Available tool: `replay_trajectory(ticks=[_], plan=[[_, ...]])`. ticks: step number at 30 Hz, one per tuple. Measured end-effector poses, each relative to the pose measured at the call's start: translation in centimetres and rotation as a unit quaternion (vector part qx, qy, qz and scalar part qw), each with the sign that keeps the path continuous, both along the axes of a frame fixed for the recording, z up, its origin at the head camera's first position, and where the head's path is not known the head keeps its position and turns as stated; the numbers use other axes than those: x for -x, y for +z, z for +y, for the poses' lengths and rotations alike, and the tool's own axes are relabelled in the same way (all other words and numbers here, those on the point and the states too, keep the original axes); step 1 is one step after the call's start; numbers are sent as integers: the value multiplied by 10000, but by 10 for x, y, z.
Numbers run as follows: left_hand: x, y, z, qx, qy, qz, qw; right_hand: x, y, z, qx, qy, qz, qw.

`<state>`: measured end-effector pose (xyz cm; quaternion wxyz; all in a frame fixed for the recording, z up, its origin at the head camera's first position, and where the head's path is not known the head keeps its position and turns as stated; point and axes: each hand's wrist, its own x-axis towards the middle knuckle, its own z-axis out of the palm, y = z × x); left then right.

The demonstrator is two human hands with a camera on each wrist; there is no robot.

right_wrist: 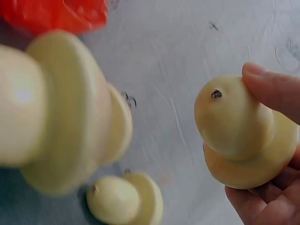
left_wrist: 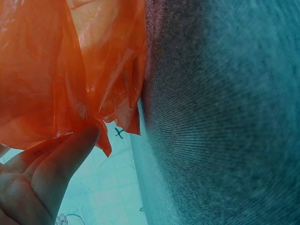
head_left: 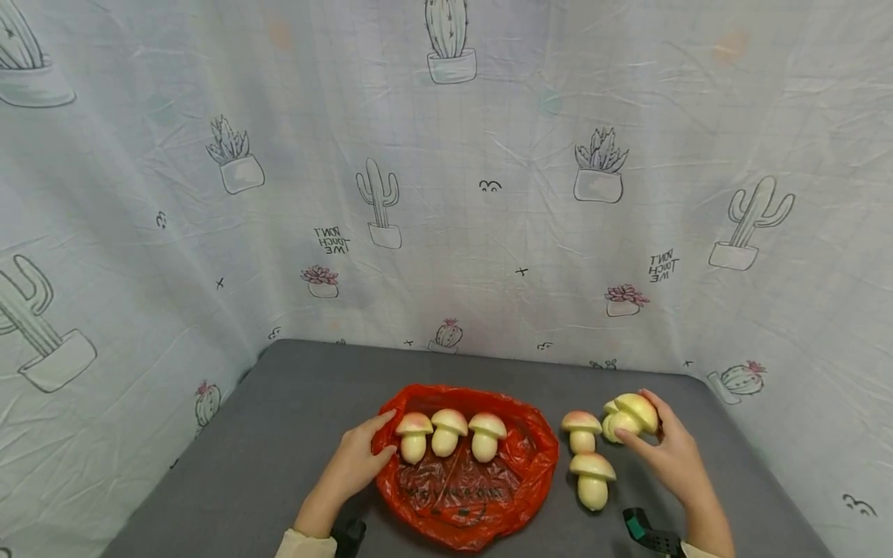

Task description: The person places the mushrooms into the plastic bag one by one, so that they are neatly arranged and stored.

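My left hand grips the left rim of a red plastic bag that lies spread open. In the left wrist view, the fingers and thumb meet at the bag's crinkled orange-looking edge. Three toy mushrooms, pale-stemmed with pinkish-yellow caps, lie in a row inside the bag. My right hand holds another mushroom between thumb and fingers, its stem end facing the wrist camera. Partly hidden behind it in the head view is one more mushroom.
Left of my right hand, two mushrooms lie on the grey tabletop, a farther one and a nearer one. A pale curtain printed with cacti hangs at the back and both sides of the table.
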<state>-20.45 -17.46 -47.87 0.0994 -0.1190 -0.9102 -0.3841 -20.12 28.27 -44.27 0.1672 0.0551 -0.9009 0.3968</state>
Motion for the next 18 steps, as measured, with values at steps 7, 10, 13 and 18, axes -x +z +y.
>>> replay_trajectory(ticks=[7, 10, 13, 18], plan=[[-2, -1, 1, -84, 12, -107, 9999, 3, -2, -28, -47, 478, -6, 9988], [-1, 0, 1, -124, 15, -134, 9998, 6, -4, -40, -6, 776, -79, 9969], [0, 1, 1, -131, 21, -157, 9998, 9, -6, -51, 65, 1088, -50, 9940], [0, 2, 2, -139, 74, -216, 9996, 11, -11, -69, 71, 1398, -117, 9901]])
